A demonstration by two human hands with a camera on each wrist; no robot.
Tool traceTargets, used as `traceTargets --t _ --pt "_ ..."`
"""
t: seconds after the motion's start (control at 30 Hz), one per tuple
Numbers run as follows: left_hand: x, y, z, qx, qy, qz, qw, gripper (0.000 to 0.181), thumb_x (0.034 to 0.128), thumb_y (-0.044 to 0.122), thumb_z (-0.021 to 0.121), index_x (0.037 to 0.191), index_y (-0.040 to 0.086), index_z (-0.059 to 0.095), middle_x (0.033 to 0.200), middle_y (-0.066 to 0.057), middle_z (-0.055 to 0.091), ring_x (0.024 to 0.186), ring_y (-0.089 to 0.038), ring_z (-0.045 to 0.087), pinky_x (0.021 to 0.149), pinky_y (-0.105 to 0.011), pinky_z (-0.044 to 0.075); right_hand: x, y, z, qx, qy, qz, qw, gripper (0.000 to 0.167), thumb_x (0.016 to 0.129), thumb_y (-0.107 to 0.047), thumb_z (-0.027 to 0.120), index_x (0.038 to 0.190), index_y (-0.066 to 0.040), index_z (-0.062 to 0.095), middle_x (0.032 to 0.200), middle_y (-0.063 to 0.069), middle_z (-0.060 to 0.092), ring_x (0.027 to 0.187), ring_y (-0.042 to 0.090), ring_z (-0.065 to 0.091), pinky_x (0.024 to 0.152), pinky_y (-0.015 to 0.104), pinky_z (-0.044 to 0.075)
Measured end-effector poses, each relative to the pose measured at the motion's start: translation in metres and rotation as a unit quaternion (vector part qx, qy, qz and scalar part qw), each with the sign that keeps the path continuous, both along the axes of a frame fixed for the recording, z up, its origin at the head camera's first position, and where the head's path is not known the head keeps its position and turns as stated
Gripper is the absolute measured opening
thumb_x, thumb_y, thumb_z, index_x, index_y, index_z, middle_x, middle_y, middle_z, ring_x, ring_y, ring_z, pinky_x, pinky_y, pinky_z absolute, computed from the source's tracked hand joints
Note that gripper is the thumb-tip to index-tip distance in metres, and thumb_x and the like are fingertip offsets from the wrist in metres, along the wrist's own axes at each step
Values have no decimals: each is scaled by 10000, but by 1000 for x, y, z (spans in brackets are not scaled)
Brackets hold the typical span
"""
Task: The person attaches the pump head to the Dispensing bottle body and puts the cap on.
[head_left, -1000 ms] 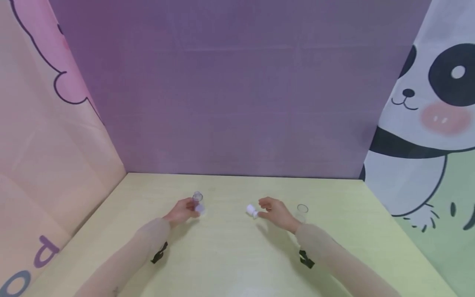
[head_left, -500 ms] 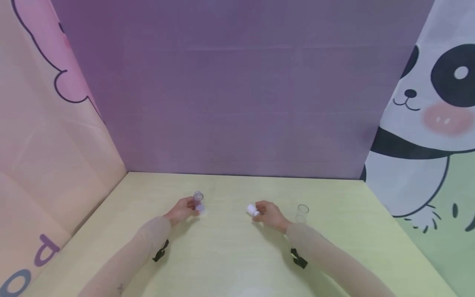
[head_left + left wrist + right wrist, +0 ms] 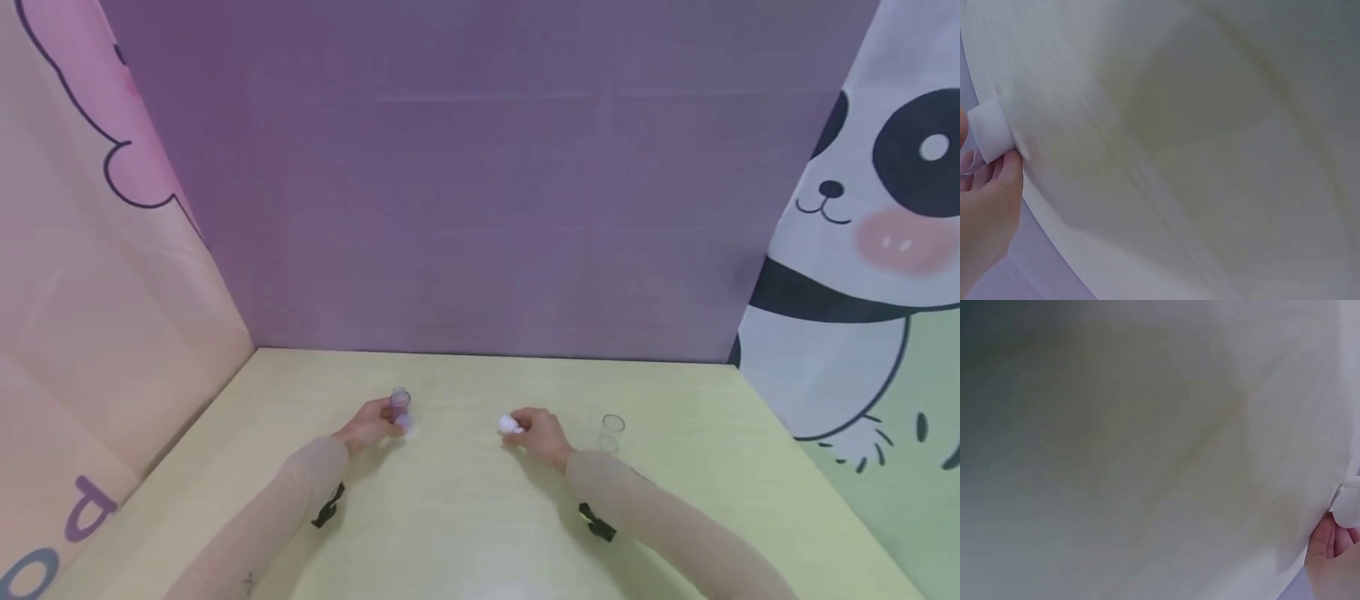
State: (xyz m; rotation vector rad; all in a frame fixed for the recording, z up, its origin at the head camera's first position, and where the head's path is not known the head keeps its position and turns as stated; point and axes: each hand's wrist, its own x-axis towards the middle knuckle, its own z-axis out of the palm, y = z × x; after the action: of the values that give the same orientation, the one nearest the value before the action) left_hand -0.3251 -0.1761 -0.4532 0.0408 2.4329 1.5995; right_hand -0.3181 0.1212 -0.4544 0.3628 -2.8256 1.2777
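Note:
In the head view my left hand [image 3: 371, 423] curls round a small clear container [image 3: 401, 401] with a pale base; the left wrist view shows its white end [image 3: 991, 130] between the thumb and fingers of my left hand [image 3: 990, 212]. My right hand [image 3: 542, 435] pinches a small white object [image 3: 509, 425] at its right side, over the table. At the right edge of the right wrist view, the white object [image 3: 1347, 507] sits against the fingers of my right hand [image 3: 1335, 556]. Its far side is cut off there.
A clear, round-rimmed container [image 3: 611, 433] stands on the pale table [image 3: 465, 517] to the right of my right hand. A purple backdrop [image 3: 480, 208] rises behind the table, with printed cloth panels at the left and right [image 3: 817, 358].
My right hand has moved left and closed its fingers on the white object, which has tilted slightly. My left hand has stayed nearly still with the clear container.

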Motion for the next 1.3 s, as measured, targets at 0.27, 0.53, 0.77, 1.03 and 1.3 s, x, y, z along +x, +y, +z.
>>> traceTargets --t 0.27,0.53,0.77,1.03,1.3 --pt "4 1 4 -139 117 -46 9998 511 843 -54 561 1314 -115 371 1295 -291 461 1205 -399 440 1021 -475 330 1 1 -1 171 368 220 9989 196 740 -25 709 934 3 698 895 115 693 745 147 579 716 280 462" --pt "3 0 4 -188 98 -45 9998 508 843 -29 575 1309 -106 388 1281 -268 487 1186 -370 463 1026 -467 328 -1 4 1 21 -103 45 9999 229 749 -61 721 972 -13 695 925 102 693 791 145 600 721 285 486" --pt "4 -2 1 -113 222 -130 9996 469 833 -35 584 1274 -101 439 1251 -260 517 1150 -348 496 1005 -453 359 1 8 4 -140 -502 -3 9986 267 770 -51 697 1034 -16 670 1000 127 674 832 167 609 708 285 509" --pt "6 3 3 -58 269 -79 9996 421 805 -24 625 1194 -82 476 1226 -231 553 1143 -347 517 970 -407 407 4 11 10 -106 -248 4 9996 276 755 -91 726 1017 -17 681 999 129 684 852 185 625 739 294 511" --pt "12 12 7 30 334 -108 9994 377 808 -20 620 1162 -50 495 1186 -198 581 1118 -312 537 930 -360 446 10 17 26 -608 -485 -101 9969 288 746 -118 741 1017 -49 668 952 51 677 889 179 624 789 313 507"
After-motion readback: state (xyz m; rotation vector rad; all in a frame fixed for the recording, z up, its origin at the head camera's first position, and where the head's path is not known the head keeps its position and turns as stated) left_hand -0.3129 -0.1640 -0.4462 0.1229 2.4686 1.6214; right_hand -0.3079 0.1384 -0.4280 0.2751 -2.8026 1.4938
